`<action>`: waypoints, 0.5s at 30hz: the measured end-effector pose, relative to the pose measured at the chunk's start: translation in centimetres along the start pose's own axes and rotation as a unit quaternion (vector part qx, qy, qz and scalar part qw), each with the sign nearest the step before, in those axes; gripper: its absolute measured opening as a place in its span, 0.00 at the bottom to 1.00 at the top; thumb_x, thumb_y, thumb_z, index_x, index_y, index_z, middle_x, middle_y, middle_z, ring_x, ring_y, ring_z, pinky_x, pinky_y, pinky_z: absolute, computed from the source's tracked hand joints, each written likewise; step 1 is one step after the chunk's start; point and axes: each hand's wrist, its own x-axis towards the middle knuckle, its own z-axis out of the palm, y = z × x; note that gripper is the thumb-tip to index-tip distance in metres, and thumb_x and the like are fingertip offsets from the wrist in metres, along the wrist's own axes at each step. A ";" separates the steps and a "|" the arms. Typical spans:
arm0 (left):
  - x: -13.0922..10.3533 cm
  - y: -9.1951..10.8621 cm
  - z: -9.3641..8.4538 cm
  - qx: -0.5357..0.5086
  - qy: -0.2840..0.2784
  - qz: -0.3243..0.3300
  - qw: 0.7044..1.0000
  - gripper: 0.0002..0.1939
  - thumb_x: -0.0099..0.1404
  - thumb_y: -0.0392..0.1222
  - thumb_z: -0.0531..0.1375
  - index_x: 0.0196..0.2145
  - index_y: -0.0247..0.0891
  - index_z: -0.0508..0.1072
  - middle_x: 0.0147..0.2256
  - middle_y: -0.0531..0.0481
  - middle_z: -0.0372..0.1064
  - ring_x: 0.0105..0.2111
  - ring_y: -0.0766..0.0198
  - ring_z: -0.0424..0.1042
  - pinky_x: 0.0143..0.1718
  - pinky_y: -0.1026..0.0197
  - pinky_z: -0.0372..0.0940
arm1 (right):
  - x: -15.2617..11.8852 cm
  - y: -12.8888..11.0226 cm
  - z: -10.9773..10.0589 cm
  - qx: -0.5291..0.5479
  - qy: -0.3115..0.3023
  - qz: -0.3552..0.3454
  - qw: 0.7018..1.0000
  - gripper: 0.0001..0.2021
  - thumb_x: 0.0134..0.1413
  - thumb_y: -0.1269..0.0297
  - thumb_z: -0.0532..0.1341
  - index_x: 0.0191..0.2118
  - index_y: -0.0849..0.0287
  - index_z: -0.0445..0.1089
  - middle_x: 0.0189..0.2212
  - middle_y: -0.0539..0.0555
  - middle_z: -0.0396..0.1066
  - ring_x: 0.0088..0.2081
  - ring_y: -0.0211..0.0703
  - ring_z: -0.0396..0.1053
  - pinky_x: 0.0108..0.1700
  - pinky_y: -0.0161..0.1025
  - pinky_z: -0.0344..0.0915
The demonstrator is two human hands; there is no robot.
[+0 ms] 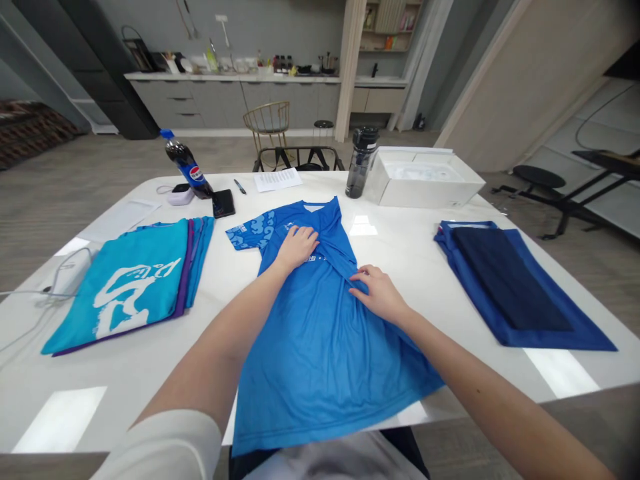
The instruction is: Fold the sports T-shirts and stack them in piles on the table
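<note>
While resting the left hand [296, 249], unclenched, on the blue shirt [315, 353], touches its side edge with the right hand [383, 293]; cannot tell if gripping. Looks barely folded yet, with folded turquoise garments [137, 280] left of the fingers [303, 233], folded navy garments [510, 280] right.

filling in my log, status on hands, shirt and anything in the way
Left hand resting on blue shirt; right hand at its side edge. Shirt creased, one sleeve showing. Turquoise stack, navy stack off to either side.

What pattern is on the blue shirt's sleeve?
The sleeve has light-blue, cloud-like swirls on darker blue, seen in the head view.
</note>
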 end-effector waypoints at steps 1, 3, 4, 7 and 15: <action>-0.2 0.9 -0.6 0.006 -0.004 0.049 0.999 0.21 0.77 0.44 0.45 0.55 0.37 0.73 0.53 0.37 0.71 0.55 0.49 0.67 0.59 0.43 0.56 | -0.6 -0.3 -0.3 -0.013 -0.005 0.017 1.000 0.12 0.64 0.56 0.64 0.49 0.53 0.77 0.50 0.59 0.71 0.53 0.52 0.69 0.55 0.49 0.66; -0.9 2.9 -1.6 0.004 -0.020 0.128 0.992 0.18 0.76 0.43 0.48 0.51 0.37 0.75 0.46 0.40 0.73 0.49 0.51 0.69 0.52 0.47 0.60 | -1.9 -0.8 -1.0 -0.035 -0.018 0.045 0.998 0.11 0.64 0.55 0.64 0.46 0.54 0.77 0.45 0.57 0.72 0.48 0.50 0.71 0.51 0.45 0.66; -1.3 4.1 -2.0 -0.003 -0.029 0.157 0.987 0.16 0.75 0.43 0.49 0.50 0.38 0.75 0.45 0.41 0.72 0.47 0.52 0.69 0.49 0.49 0.61 | -2.7 -1.0 -1.4 -0.046 -0.026 0.058 0.997 0.11 0.64 0.55 0.64 0.44 0.55 0.77 0.43 0.57 0.73 0.47 0.49 0.72 0.49 0.43 0.66; -2.6 7.2 -2.6 -0.026 -0.053 0.208 0.976 0.13 0.74 0.40 0.52 0.50 0.39 0.74 0.44 0.44 0.71 0.44 0.55 0.69 0.44 0.53 0.61 | -5.2 -1.4 -2.7 -0.077 -0.061 0.090 0.991 0.11 0.64 0.55 0.64 0.44 0.55 0.75 0.41 0.55 0.74 0.41 0.47 0.74 0.43 0.40 0.65; -3.5 10.9 -2.3 -0.001 -0.060 0.167 0.984 0.12 0.75 0.36 0.51 0.47 0.39 0.74 0.44 0.43 0.70 0.43 0.57 0.70 0.41 0.57 0.62 | -11.6 -0.9 -5.1 -0.189 -0.166 0.160 0.954 0.12 0.67 0.56 0.57 0.39 0.58 0.73 0.40 0.58 0.77 0.40 0.51 0.76 0.39 0.41 0.62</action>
